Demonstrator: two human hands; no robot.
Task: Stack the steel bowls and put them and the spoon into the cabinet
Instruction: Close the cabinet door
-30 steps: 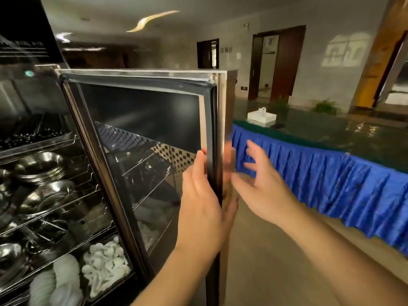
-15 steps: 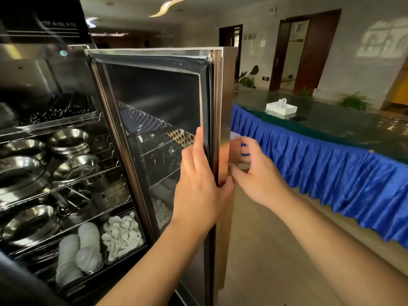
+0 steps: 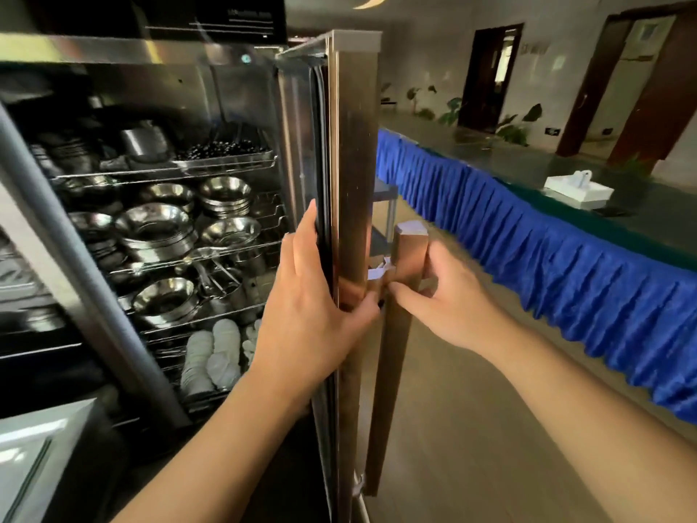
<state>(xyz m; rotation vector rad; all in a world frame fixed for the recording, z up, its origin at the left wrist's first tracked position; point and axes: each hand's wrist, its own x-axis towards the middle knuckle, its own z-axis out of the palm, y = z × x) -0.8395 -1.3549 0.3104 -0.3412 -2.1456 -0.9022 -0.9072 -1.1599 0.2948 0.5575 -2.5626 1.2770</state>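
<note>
The cabinet door (image 3: 352, 183) stands edge-on and open. The left hand (image 3: 305, 311) wraps its edge, fingers pressed together on the inner gasket side, thumb on the outer face. The right hand (image 3: 449, 300) curls around the vertical bar handle (image 3: 409, 251). Stacked steel bowls (image 3: 158, 230) sit on the cabinet's (image 3: 113, 54) wire shelves (image 3: 211, 254); no spoon can be made out.
</note>
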